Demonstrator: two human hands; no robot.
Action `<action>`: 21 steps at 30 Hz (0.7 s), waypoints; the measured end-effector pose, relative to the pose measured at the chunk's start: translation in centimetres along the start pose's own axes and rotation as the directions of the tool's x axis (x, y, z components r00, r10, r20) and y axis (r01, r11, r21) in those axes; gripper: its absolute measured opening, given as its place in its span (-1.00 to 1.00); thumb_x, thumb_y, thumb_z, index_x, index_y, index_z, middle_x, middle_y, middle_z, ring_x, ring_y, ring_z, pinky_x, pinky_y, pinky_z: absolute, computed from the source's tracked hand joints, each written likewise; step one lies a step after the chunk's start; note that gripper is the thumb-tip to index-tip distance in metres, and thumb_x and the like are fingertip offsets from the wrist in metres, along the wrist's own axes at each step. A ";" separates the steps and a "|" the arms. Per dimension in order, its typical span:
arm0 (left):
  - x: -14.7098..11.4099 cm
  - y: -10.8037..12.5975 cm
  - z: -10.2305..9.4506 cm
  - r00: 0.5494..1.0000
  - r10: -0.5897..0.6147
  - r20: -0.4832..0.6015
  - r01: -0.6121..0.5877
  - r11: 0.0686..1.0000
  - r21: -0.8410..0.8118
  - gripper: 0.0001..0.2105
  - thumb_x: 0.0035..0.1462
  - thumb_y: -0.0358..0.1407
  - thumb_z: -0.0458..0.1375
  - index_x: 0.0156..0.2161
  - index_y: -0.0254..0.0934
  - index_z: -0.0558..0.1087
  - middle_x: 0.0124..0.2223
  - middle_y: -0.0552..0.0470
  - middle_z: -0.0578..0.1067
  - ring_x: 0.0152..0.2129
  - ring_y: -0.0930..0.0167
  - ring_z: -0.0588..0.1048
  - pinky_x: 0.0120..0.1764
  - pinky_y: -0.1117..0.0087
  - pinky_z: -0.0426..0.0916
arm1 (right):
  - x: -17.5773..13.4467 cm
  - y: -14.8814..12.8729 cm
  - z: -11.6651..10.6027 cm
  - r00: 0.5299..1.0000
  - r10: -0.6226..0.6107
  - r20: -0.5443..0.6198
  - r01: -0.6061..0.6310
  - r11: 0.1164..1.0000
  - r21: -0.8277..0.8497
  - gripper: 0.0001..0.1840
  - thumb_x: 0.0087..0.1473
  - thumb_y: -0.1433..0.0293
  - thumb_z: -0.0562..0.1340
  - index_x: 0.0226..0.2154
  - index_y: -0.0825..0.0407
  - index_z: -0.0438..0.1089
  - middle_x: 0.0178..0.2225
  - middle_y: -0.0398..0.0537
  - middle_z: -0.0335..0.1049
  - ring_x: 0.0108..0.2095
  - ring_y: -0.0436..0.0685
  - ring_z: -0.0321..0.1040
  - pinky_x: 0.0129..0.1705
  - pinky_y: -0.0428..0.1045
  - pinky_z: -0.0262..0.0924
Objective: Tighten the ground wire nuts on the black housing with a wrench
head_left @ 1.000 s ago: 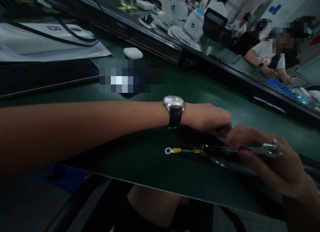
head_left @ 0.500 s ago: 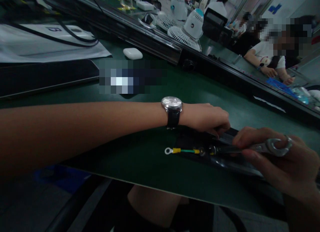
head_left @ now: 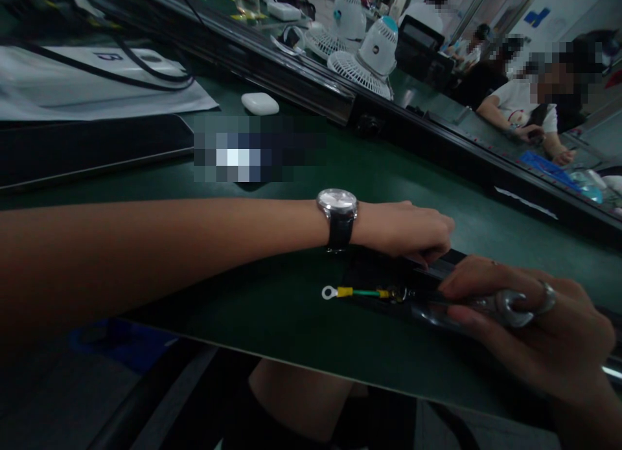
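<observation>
My right hand [head_left: 529, 320] is closed around an open-end wrench [head_left: 509, 307]; its open jaw shows near my ringed finger, and its far end is at a fastener [head_left: 399, 295]. A short green wire [head_left: 365, 292] with yellow sleeves runs left from that fastener to a bare ring terminal [head_left: 330, 292]. These lie at a long black shiny part [head_left: 427, 315] on the green table. My left hand [head_left: 411, 228], with a watch on its wrist, is curled down at the part's far edge; its fingertips are hidden.
A green tabletop [head_left: 272, 353] ends just in front of my lap. Behind my hands a dark rail [head_left: 461, 146] crosses the table. Farther left are a white earbud-like case [head_left: 260, 103], a black flat device [head_left: 92, 149] and white bags. Fans [head_left: 376, 48] and a co-worker [head_left: 522, 107] are beyond the rail.
My right hand has moved left with the wrench, whose far end has come up to the fastener at the green wire. My left hand has shifted slightly right.
</observation>
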State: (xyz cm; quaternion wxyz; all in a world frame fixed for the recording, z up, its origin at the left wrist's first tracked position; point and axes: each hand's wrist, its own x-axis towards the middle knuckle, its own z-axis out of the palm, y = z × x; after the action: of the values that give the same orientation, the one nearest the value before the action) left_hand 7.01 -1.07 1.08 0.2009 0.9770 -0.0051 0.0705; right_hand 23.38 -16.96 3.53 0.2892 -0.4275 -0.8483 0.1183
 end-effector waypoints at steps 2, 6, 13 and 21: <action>0.0 0.1 -0.1 1.000 0.008 -0.014 -0.008 1.000 -0.005 -0.90 0.18 -0.48 0.21 -0.28 -0.23 0.51 0.08 -0.01 0.43 0.02 0.30 0.34 -0.29 0.33 0.13 | 0.2 -0.1 0.0 1.000 -0.002 0.025 0.002 1.000 0.006 -0.84 0.19 0.43 0.37 -0.15 -0.04 0.45 -0.29 -0.12 0.56 -0.33 0.06 0.52 -0.34 -0.02 0.37; 0.0 0.1 -0.2 0.999 0.007 -0.031 -0.007 1.000 0.026 -0.90 0.16 -0.47 0.21 -0.30 -0.22 0.51 0.10 0.00 0.38 0.05 0.28 0.29 -0.30 0.32 0.12 | 0.7 0.0 -0.3 0.995 -0.046 0.087 0.044 0.999 0.026 -0.85 0.22 0.49 0.32 -0.16 -0.01 0.42 -0.30 -0.12 0.52 -0.30 0.05 0.48 -0.28 -0.02 0.36; 0.1 0.2 -0.4 1.000 0.016 -0.006 -0.015 0.998 0.055 -0.92 0.17 -0.46 0.24 -0.29 -0.24 0.54 0.05 -0.02 0.38 -0.01 0.29 0.29 -0.30 0.33 0.15 | 0.7 0.4 -1.1 0.981 -0.088 0.174 0.064 0.988 0.140 -0.82 0.25 0.57 0.25 -0.12 0.02 0.42 -0.26 -0.08 0.50 -0.20 0.09 0.45 -0.17 0.03 0.34; -0.3 -0.3 0.0 1.000 0.016 -0.025 -0.015 0.999 0.048 -0.97 0.20 -0.40 0.28 -0.26 -0.24 0.54 0.00 -0.05 0.41 -0.01 0.28 0.31 -0.22 0.35 0.22 | -0.2 1.0 -0.8 1.000 0.008 -0.005 -0.007 0.991 0.134 -0.77 0.16 0.54 0.38 -0.13 -0.02 0.48 -0.31 -0.16 0.51 -0.32 0.05 0.49 -0.30 -0.01 0.35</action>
State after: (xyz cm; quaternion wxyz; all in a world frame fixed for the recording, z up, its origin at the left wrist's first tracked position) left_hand 6.76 -0.74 0.94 0.1769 0.9806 -0.0086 0.0844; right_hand 24.57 -16.50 3.61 0.3191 -0.4106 -0.8360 0.1750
